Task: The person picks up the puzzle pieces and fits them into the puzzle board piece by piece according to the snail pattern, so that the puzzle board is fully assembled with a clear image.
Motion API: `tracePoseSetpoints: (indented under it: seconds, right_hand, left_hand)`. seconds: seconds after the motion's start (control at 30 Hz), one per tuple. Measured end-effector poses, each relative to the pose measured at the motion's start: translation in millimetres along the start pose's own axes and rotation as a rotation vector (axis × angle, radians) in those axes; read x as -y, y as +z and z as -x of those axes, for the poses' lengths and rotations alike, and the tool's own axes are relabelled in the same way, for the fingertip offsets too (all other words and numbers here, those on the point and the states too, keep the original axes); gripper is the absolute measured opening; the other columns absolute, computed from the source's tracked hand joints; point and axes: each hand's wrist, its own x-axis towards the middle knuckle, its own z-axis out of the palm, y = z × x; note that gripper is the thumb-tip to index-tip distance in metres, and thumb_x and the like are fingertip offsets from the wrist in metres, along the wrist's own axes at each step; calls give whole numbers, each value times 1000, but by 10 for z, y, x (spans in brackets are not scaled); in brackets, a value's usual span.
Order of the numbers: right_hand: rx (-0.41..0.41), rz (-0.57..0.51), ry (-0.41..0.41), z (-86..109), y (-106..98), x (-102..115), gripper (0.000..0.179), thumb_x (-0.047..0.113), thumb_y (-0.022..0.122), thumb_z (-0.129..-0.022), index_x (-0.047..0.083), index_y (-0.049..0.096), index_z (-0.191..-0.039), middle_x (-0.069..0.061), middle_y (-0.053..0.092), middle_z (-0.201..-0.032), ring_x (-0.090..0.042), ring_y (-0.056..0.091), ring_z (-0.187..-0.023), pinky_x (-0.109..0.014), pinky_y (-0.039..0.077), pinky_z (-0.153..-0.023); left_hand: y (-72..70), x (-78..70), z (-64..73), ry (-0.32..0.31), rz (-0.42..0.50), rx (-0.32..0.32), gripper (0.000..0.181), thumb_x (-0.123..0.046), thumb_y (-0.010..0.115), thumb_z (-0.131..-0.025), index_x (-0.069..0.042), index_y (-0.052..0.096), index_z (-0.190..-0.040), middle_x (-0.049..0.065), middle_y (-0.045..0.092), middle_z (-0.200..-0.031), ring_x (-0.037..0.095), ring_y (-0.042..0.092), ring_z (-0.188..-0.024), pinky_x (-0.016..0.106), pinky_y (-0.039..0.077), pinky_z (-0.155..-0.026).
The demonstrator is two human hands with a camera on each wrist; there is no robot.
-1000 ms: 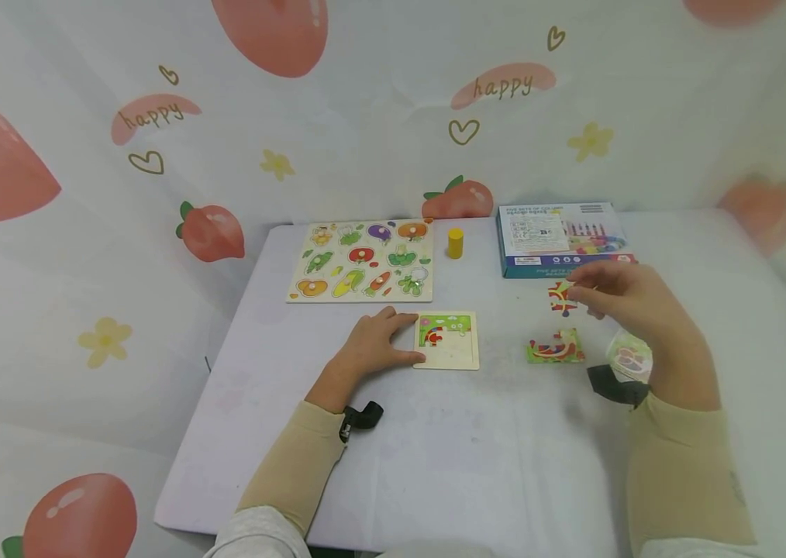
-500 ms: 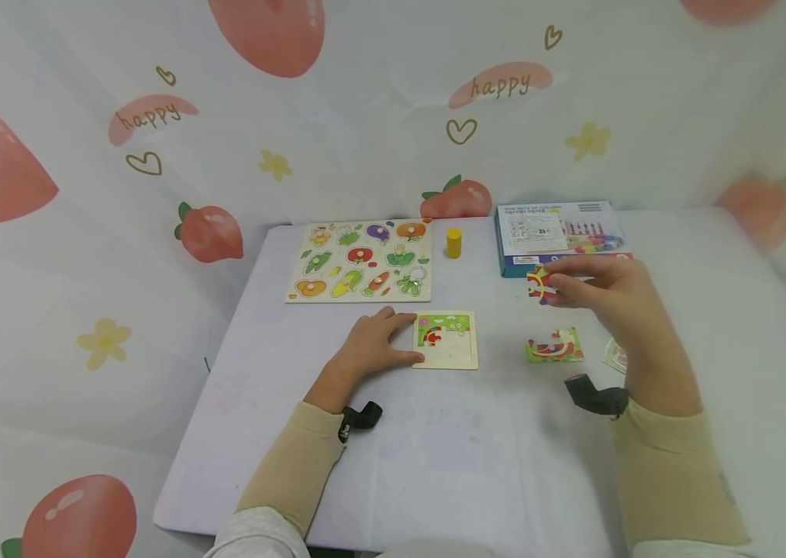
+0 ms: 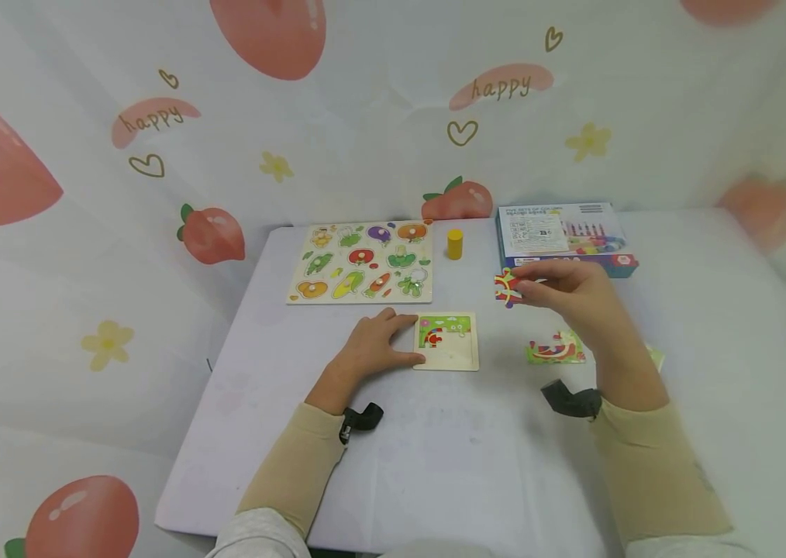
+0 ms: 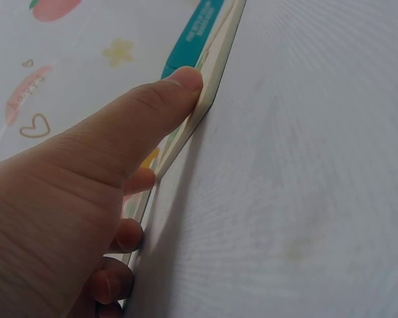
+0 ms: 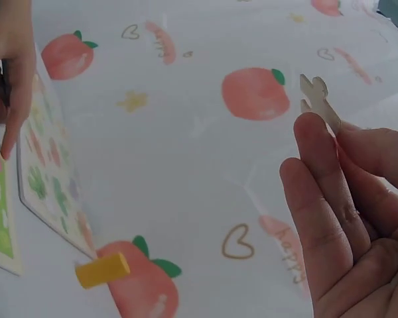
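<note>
So my right hand (image 3: 570, 298) has a red-and-yellow puzzle piece (image 3: 507, 288) pinched between thumb and fingers, up off the table (image 3: 435, 449). My left hand (image 3: 374, 345) isn't clenched: thumb and fingers are spread along the left edge of the puzzle tray (image 3: 445, 358), just touching it. Loose pieces (image 3: 555, 353) sit nearer me than my right fingertips, and the yellow cylinder (image 3: 454, 244) is beyond them, off to the left.
</note>
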Motion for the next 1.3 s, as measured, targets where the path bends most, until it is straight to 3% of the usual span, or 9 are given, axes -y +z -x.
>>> tracePoseSetpoints:
  seconds: [0.17,0.37,0.57,0.87,1.03,1.13,1.3]
  right_hand:
    - [41,59,39,-42,84,-63,23,6,76,-94,-3,74,-115,-1,75,-98,-13,72,-86,-24,54,-82]
    - [100,5,78,-94,171,-160,30,2,74,-94,-10,67,-121,-3,75,-98,-16,74,-89,-26,55,-86]
    - [143,74,139,-170,284,-300,34,7,76,-93,-5,68,-124,-8,73,-105,-20,69,-90,-27,55,-86]
    - [227,161,295,-255,499,-536,37,10,75,-94,0,68,-129,-14,70,-112,-24,65,-95,-25,54,-84]
    - [263,227,382,-304,606,-714,39,14,76,-94,3,69,-130,-11,71,-108,-24,65,-90,-35,56,-85]
    - [271,269,411,-313,658,-790,39,15,77,-93,4,69,-130,-10,70,-106,-23,63,-84,-39,56,-81]
    - [281,366,415,-316,710,-891,37,18,78,-92,6,72,-127,-7,69,-106,-21,56,-82,-32,48,-71]
  left_hand:
    - [0,-6,-2,0,1,0,83,-67,78,-79,-27,56,-149,-3,54,-108,20,45,-82,33,39,-74]
    - [-2,-9,-2,-4,0,9,83,-67,78,-80,-27,56,-149,-3,54,-109,20,45,-82,33,39,-74]
    - [-12,-11,-3,-1,3,-5,82,-67,78,-80,-27,56,-149,-3,54,-108,20,45,-83,33,39,-75]
    - [-14,-1,-18,-7,-4,5,83,-69,76,-80,-28,56,-149,-4,54,-108,20,46,-82,32,39,-72]
    - [-14,0,-14,-5,-3,1,82,-68,77,-79,-28,57,-148,-4,54,-108,21,46,-82,32,39,-72]
    - [-16,-3,-10,-2,-2,1,82,-67,77,-80,-28,57,-148,-3,55,-109,21,46,-82,33,40,-73]
    - [-22,-8,-8,1,-6,8,82,-67,77,-81,-28,56,-149,-3,55,-110,21,46,-82,33,40,-74]
